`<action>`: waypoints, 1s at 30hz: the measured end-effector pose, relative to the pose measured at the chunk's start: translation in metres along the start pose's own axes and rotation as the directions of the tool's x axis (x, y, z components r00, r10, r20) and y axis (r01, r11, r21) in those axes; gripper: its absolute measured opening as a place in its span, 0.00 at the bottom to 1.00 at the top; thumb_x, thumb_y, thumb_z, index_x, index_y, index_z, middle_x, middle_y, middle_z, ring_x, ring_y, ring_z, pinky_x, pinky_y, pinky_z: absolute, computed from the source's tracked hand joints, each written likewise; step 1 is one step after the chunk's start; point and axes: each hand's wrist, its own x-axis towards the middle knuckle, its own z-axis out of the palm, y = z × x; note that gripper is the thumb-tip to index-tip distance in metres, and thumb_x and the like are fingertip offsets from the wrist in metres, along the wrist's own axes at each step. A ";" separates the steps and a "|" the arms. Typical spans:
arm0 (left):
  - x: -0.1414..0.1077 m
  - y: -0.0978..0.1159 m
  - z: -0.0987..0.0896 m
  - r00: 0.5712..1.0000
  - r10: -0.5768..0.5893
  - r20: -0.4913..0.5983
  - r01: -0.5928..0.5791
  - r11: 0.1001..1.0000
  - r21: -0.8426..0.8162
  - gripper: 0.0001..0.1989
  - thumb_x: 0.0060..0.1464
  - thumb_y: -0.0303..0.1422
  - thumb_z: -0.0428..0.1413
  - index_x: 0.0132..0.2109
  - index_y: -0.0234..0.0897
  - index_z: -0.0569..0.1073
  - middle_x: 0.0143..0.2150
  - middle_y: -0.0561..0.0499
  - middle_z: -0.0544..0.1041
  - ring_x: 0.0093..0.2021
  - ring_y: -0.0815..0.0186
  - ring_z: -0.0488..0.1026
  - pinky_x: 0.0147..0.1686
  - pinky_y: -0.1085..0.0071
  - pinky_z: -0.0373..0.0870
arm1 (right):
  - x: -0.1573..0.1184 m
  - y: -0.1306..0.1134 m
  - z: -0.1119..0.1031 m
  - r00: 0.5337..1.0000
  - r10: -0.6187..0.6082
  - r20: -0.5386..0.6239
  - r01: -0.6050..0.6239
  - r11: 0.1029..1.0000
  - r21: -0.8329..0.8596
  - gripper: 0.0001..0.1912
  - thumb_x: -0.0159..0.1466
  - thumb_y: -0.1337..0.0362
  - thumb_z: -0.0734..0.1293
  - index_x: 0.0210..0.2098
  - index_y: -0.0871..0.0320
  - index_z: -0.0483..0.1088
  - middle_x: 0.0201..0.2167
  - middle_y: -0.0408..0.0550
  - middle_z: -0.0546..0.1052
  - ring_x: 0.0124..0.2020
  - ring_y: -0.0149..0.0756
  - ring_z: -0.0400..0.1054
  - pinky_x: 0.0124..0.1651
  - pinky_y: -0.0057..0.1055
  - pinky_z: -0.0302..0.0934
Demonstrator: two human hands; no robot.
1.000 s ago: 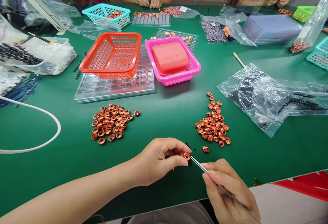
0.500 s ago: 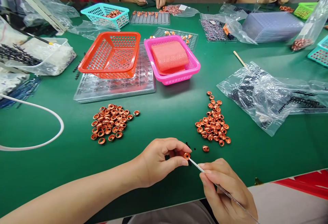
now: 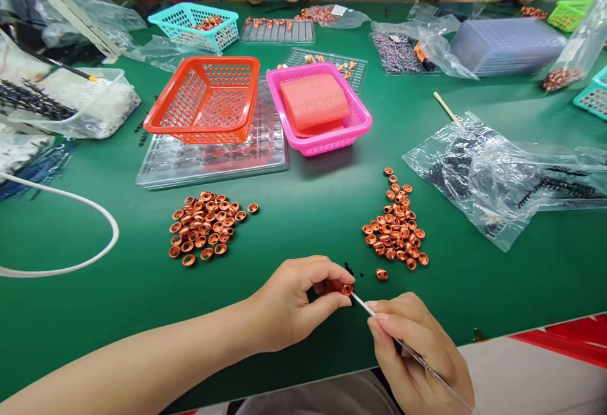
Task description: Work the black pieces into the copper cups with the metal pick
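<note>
Between thumb and fingers, my left hand (image 3: 303, 301) pinches a small copper-coloured cup with a dark hole (image 3: 347, 289). My right hand (image 3: 417, 348) grips a thin metal pick (image 3: 365, 305) like a pen, its tip at the edge of that cup. Whether the tip touches the cup I cannot tell. Just beyond my fingertips lie tiny black bits (image 3: 349, 269). A heap of copper cups (image 3: 398, 231) rests ahead on the right, with one loose cup (image 3: 382, 274) nearer my hands. Another heap of copper cups (image 3: 203, 225) lies to the left.
An orange basket (image 3: 156, 125) stands on clear plastic trays (image 3: 213, 171). Beside it, a pink basket (image 3: 327, 143) holds folded pink foam (image 3: 315, 102). Plastic bags with black parts (image 3: 474, 174) lie right. A white cable (image 3: 107, 216) loops at left. Two people work across the green table.
My hands stay almost in place, still holding the cup and the pick. The cup seems slightly turned. Across the table, the co-workers' hands have shifted a little.
</note>
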 end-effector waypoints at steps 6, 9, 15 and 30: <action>0.001 0.003 -0.002 1.000 0.020 0.010 -0.020 1.000 0.018 0.06 0.58 0.26 0.60 0.43 0.31 0.79 0.33 0.49 0.79 0.29 0.71 0.73 0.32 0.77 0.72 | -0.003 0.000 0.000 1.000 -0.002 -0.010 0.002 1.000 -0.007 0.18 0.61 0.81 0.67 0.46 0.57 0.72 0.40 0.50 0.81 0.36 0.33 0.75 0.38 0.33 0.72; 0.001 0.004 -0.003 1.000 0.010 0.018 -0.010 1.000 0.025 0.06 0.58 0.26 0.60 0.43 0.30 0.79 0.33 0.49 0.79 0.29 0.70 0.73 0.32 0.77 0.72 | -0.003 0.000 0.001 1.000 0.001 -0.017 -0.001 1.000 -0.015 0.17 0.61 0.80 0.67 0.46 0.56 0.72 0.39 0.49 0.82 0.35 0.32 0.75 0.38 0.32 0.72; 0.001 0.004 -0.003 1.000 0.003 0.025 -0.004 1.000 0.019 0.06 0.59 0.27 0.59 0.44 0.32 0.78 0.33 0.49 0.79 0.30 0.70 0.74 0.32 0.76 0.72 | -0.002 0.000 0.002 0.999 0.016 -0.030 -0.017 1.000 -0.022 0.17 0.60 0.80 0.68 0.44 0.55 0.72 0.39 0.48 0.82 0.35 0.33 0.77 0.37 0.32 0.73; -0.001 0.000 -0.001 1.000 0.020 0.016 -0.020 1.000 0.022 0.06 0.60 0.27 0.59 0.44 0.34 0.78 0.34 0.50 0.79 0.30 0.71 0.73 0.32 0.77 0.71 | -0.001 0.000 0.000 1.000 0.004 0.001 -0.004 0.999 -0.036 0.18 0.60 0.80 0.68 0.46 0.55 0.72 0.39 0.49 0.82 0.35 0.34 0.77 0.37 0.33 0.73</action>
